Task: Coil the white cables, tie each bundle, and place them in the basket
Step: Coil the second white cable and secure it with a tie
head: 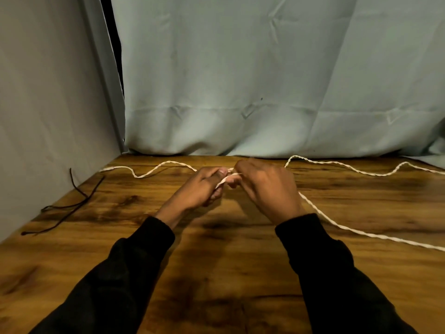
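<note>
Head view: coiling is only beginning. The left hand (201, 189) is pinching the white twisted cable (337, 226) between thumb and fingers, and the right hand (265, 186) is curling round it just beside that pinch, forming what looks like a first small loop. Slack is trailing away on both sides across the wooden table (216, 273). Next, the right hand needs to draw in slack. No basket is showing.
</note>
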